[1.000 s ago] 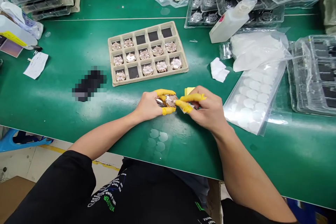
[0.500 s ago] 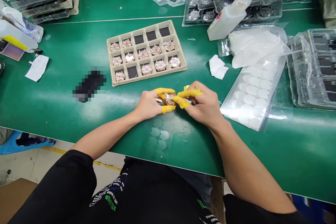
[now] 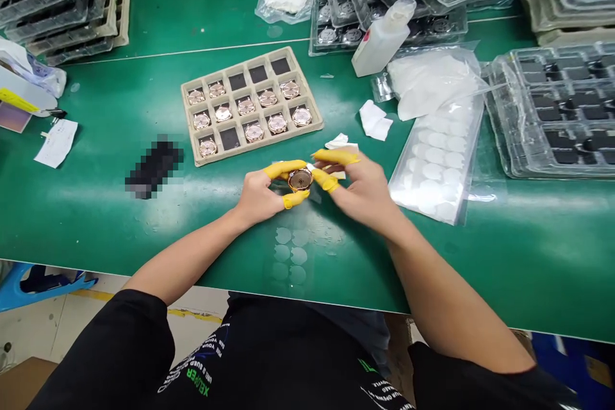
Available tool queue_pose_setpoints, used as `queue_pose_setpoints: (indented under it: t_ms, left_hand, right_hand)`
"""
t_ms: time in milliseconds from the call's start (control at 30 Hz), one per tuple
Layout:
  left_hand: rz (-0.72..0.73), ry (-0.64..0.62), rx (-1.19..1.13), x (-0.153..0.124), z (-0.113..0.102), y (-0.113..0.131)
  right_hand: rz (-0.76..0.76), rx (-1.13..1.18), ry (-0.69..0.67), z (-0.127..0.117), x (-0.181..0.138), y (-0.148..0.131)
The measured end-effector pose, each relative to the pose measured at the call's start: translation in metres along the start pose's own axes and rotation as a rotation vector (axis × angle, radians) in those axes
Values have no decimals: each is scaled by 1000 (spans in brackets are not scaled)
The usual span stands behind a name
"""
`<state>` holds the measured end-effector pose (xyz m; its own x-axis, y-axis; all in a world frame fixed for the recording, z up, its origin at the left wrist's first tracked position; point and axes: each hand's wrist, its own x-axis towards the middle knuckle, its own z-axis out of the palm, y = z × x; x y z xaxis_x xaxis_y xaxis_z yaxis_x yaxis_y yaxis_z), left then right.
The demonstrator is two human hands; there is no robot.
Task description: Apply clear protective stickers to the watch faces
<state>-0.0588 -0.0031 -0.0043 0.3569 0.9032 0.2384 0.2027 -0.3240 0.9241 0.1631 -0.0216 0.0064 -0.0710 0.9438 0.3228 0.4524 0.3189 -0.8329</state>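
My left hand [image 3: 262,195], with yellow finger cots on its thumb and finger, grips a rose-gold watch head [image 3: 300,180] by its edge. A round brownish face of it points up at me. Close on its right, my right hand [image 3: 358,189], also in yellow finger cots, pinches a white wipe [image 3: 310,168] whose tip is at the watch's upper right edge. More white material shows behind the right fingers. Just beyond my hands lies a beige compartment tray [image 3: 259,148] with several rose-gold watch heads; a few compartments show only black pads.
Clear round stickers [image 3: 291,255] lie before me. To the right are a bag of white round stickers [image 3: 432,154], a crumpled wipe [image 3: 375,120], a white bottle [image 3: 383,41] and clear trays [image 3: 557,109]. Trays [image 3: 62,6] are stacked left, near a blurred dark object [image 3: 154,166].
The watch head has been turned, its pale shiny face giving way to a brownish one. My right fingers have drawn slightly off it. The whole view has shifted a little.
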Motion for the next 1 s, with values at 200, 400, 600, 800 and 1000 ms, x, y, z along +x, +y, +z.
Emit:
queue_pose_setpoints:
  t_ms: [200, 400, 600, 800, 1000]
  left_hand:
    - [109, 19, 80, 0, -1, -3]
    - [168, 146, 46, 1, 0, -10]
    - [263, 153, 96, 2, -1, -10]
    - [241, 12, 11, 4, -4, -7]
    - [174, -91, -118, 1, -2, -7]
  right_hand:
    - [345, 303, -59, 14, -6, -16]
    - [547, 424, -61, 5, 2, -12]
    - [460, 332, -127, 9, 2, -18]
    - [511, 328, -70, 4, 7, -29]
    - [452, 197, -189, 2, 4, -27]
